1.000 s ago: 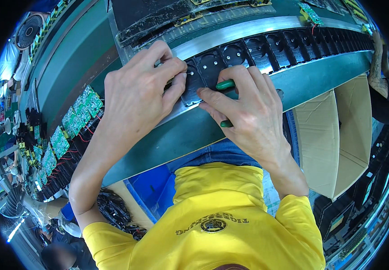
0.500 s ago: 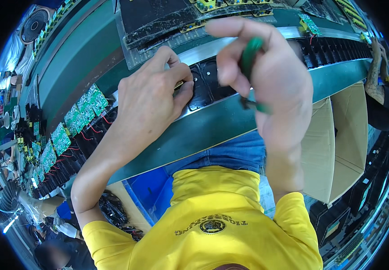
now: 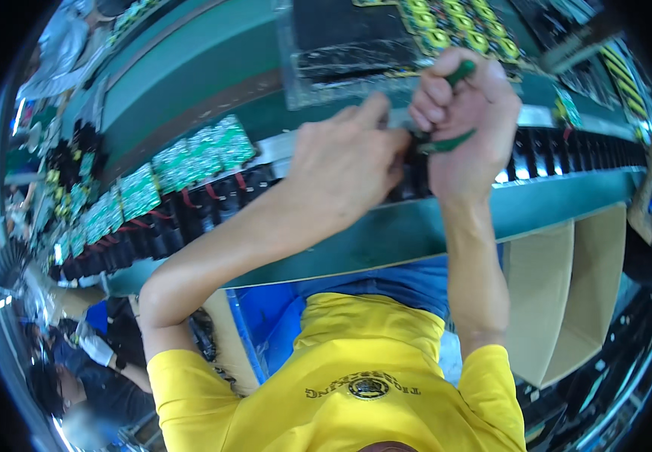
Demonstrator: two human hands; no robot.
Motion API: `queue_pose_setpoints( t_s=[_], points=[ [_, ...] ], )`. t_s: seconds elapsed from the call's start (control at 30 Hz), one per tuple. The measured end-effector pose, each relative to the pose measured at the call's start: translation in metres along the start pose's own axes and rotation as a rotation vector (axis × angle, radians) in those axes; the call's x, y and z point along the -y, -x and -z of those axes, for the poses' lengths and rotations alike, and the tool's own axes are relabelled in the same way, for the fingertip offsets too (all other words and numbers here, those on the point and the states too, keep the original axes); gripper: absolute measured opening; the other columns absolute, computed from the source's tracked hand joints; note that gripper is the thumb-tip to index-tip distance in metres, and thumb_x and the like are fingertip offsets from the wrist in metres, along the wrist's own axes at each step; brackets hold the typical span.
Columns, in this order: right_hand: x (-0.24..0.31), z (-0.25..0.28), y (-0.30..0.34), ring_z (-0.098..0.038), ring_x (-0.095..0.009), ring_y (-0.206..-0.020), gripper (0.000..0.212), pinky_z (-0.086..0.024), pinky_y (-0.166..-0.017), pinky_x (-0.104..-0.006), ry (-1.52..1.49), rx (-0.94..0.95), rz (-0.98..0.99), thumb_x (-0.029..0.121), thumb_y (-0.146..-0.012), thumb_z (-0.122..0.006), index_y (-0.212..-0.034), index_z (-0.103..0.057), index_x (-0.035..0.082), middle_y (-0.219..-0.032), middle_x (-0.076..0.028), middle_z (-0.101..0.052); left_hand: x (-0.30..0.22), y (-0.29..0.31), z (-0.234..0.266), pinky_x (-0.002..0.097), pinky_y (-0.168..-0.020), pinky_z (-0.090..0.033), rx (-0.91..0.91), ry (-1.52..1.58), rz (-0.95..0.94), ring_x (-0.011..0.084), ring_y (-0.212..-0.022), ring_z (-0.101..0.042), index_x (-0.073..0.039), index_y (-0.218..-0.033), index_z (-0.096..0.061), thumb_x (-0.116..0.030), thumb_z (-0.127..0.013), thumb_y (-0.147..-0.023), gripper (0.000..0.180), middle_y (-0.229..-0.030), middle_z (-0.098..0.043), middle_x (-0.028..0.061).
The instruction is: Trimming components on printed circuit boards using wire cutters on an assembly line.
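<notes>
My right hand grips green-handled pliers, with the fingers wrapped round the upper handle and the lower handle lying across the palm. Their dark jaws point left toward the fingertips of my left hand. Those fingers are curled together over a row of small black plastic cases; whatever they pinch is hidden and blurred. Green circuit boards with red wires lie along the row, left of my left hand.
Behind my hands a dark block stands beside yellow round components on boards. An open cardboard box is at the right, below the green bench edge. Another person's arm reaches in at the far right.
The view has shifted, and more green boards show beside my left arm. My right hand has brought the pliers down close to my left fingertips, where before they were apart.
</notes>
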State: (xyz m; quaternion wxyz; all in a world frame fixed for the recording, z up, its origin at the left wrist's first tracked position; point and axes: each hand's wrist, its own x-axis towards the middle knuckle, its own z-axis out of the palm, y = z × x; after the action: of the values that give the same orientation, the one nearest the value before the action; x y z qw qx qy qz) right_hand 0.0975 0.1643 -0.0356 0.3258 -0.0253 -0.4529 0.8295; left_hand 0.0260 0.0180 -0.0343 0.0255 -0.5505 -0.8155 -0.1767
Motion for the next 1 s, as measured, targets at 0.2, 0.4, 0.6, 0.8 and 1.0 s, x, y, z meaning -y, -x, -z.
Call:
queue_pose_setpoints(
  t_s=[0.2,0.4,0.6,0.8,1.0],
  points=[
    [-0.01,0.015,-0.002,-0.034,-0.008,-0.069,0.03,-0.031,-0.061,-0.026,0.032,0.171,0.055,0.025,-0.117,-0.046,-0.101,-0.063,0.007,-0.079,0.002,-0.047,-0.003,-0.002,0.001,0.0473,-0.062,-0.055,-0.004,0.049,0.017,0.0344,-0.084,-0.071,-0.012,-0.094,-0.082,-0.023,-0.079,-0.088,0.013,-0.106,-0.063,0.0133],
    [-0.005,0.002,0.004,-0.039,-0.009,-0.071,0.022,-0.033,-0.064,-0.0244,0.034,0.019,0.02,0.022,-0.114,-0.05,-0.117,-0.065,0.006,-0.083,0.0,-0.053,-0.003,-0.006,0.003,0.0465,-0.063,-0.054,0.093,0.009,0.06,0.0334,-0.085,-0.071,-0.012,-0.095,-0.081,-0.022,-0.078,-0.089,0.012,-0.109,-0.063,0.0115],
    [0.068,-0.002,0.073,-0.057,-0.019,-0.089,0.036,-0.049,-0.077,-0.0345,1.211,0.231,0.229,0.008,-0.091,-0.083,-0.126,-0.081,0.009,-0.109,-0.007,-0.065,-0.001,-0.032,0.047,0.0473,-0.073,-0.058,0.379,0.032,0.067,0.0364,-0.092,-0.074,-0.008,-0.098,-0.078,-0.021,-0.078,-0.09,0.015,-0.114,-0.068,0.0113],
    [0.047,0.021,0.096,-0.058,-0.027,-0.089,0.018,-0.052,-0.078,-0.0385,1.735,0.298,0.31,0.009,-0.089,-0.088,-0.106,-0.087,0.011,-0.112,-0.01,-0.063,0.01,-0.064,0.051,0.0508,-0.086,-0.061,0.35,0.126,0.0,0.0404,-0.098,-0.077,-0.006,-0.115,-0.076,-0.017,-0.081,-0.093,0.025,-0.12,-0.074,0.0135],
    [0.043,0.025,0.096,-0.059,-0.026,-0.09,0.023,-0.054,-0.079,-0.0382,1.724,0.295,0.374,0.012,-0.089,-0.09,-0.112,-0.087,0.012,-0.11,-0.009,-0.061,0.015,-0.025,0.002,0.046,-0.121,-0.046,-0.141,-0.084,-0.301,0.0293,-0.138,-0.061,-0.011,-0.136,-0.067,-0.014,-0.081,-0.091,0.047,-0.143,-0.067,0.0066]
  ],
)
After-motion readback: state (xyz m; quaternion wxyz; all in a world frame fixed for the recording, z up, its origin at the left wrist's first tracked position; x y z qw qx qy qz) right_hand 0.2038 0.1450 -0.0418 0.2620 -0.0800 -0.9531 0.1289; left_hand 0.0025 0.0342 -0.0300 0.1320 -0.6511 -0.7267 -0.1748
